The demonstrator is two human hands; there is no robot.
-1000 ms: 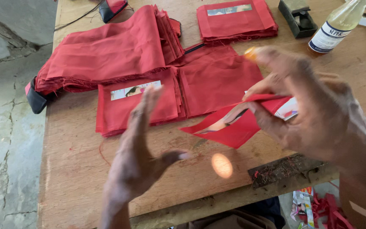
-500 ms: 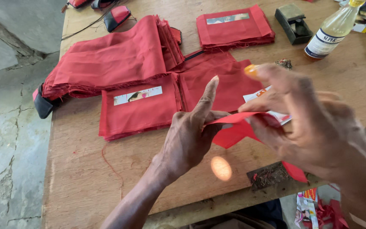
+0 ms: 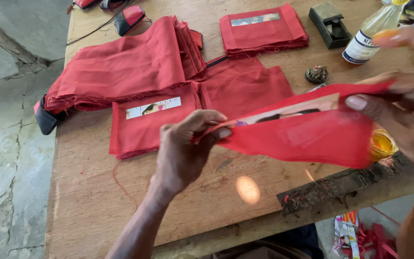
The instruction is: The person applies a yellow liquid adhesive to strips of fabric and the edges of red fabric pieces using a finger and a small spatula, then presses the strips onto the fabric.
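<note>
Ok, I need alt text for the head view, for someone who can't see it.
Two bare hands stretch a red fabric piece above a wooden table, left hand pinching one end, right hand the other. Behind lie stacks of red fabric, a glue bottle and a dark block.

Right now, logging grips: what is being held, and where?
A red fabric piece, stretched between the hands: left hand pinches its left end, right hand its right end.

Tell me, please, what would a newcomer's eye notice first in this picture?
First, the red fabric piece stretched in mid-air between the left hand and the right hand, above the wooden table. Behind it lie a thick pile of folded red cloth at the upper left and a glass bottle at the upper right.
</note>
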